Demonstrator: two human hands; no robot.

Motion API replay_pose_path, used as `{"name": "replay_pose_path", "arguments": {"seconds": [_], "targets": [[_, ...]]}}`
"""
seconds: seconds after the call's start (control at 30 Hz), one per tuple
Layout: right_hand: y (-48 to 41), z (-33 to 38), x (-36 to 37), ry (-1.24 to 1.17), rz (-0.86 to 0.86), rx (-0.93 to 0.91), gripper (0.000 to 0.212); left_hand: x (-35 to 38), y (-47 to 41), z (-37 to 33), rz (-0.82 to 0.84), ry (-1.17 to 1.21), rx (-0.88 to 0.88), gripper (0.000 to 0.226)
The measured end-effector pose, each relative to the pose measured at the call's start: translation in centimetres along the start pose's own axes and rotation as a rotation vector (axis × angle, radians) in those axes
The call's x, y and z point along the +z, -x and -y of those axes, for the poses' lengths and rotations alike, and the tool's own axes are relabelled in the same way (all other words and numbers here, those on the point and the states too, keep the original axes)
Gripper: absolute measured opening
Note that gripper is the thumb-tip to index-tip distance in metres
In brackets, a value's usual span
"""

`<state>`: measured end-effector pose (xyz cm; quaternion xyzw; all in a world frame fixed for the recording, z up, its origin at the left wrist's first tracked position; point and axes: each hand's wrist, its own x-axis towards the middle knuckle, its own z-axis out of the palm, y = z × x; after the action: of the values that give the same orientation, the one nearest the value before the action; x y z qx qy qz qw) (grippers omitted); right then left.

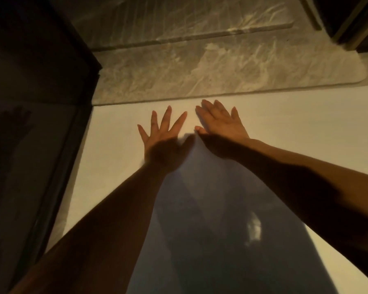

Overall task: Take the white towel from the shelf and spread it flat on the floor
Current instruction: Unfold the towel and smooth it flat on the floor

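Towel (pixel 285 124) laid flat on marble floor (pixel 179 66).
Left hand (pixel 165 136) and right hand (pixel 220 122) are pressed palm-down on it, fingers spread, nothing gripped; a dark cabinet (pixel 30 81) is seen at left.

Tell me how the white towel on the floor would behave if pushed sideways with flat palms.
The white towel lies flat under the left hand and right hand, so it is probably floppy and would bunch up, not move as one sheet. It may also slip, since the marbled floor beside it looks polished. It looks thin, so likely light.
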<state>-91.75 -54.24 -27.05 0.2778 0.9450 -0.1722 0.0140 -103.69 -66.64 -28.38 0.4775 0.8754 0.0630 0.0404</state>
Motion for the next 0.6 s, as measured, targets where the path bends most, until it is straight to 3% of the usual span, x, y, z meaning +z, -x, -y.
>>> {"name": "replay_pose_path", "arguments": {"seconds": [0.43,0.6], "targets": [[0.1,-4.5,-1.7,0.107,0.055,0.029,0.059,0.1,-0.2,0.3,0.019,-0.015,0.001,0.067],[2.5,-6.3,-2.0,0.085,-0.007,0.191,0.061,0.1,-0.2,0.3,0.03,-0.027,0.01,0.067]]}}
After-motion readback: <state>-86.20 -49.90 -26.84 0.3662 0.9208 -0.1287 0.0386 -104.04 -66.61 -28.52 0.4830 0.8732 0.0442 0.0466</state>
